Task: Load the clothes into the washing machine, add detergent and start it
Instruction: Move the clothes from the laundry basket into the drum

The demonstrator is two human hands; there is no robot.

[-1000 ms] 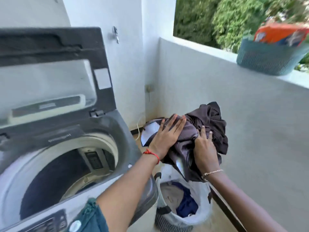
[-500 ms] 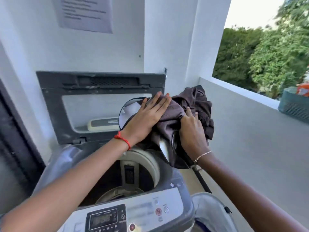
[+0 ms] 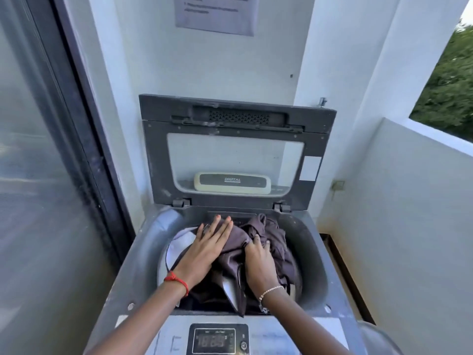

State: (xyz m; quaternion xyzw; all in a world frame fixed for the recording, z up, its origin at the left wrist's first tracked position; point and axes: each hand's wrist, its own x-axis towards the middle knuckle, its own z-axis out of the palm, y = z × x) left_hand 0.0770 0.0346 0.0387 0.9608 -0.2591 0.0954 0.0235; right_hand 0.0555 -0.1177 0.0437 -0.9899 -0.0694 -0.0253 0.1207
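White balcony walls close in around a grey top-loading washing machine (image 3: 133, 272), which stands in a narrow corner with a dark-framed glass door (image 3: 51, 175) just to its left and a low parapet wall (image 3: 409, 201) to its right, green trees (image 3: 450, 80) showing beyond that. On the wall above the machine hangs a sheet of printed paper (image 3: 215, 14), its text too blurred to read. The machine's lid (image 3: 158, 155) stands upright at the back, a clear window in its middle and a pale label reading DIGITAL near its lower edge. At the machine's near edge sits the control panel (image 3: 217, 339) with a small lit display; its digits are not legible. A bundle of dark brown clothes (image 3: 271, 239) fills the round opening of the drum, heaped up to the rim, with a bit of white fabric showing at its left side. The person's left hand (image 3: 207, 249) lies flat on the left of the bundle, fingers (image 3: 222, 226) straight and spread slightly, pressing on the cloth rather than gripping it; a red thread bracelet (image 3: 176, 280) circles that wrist. The right hand (image 3: 258, 262) rests on the bundle just beside the left one, its fingers curled down into the folds so that they bunch the brown fabric; a thin chain bracelet (image 3: 271, 290) sits on that wrist. Both forearms reach in over the control panel.
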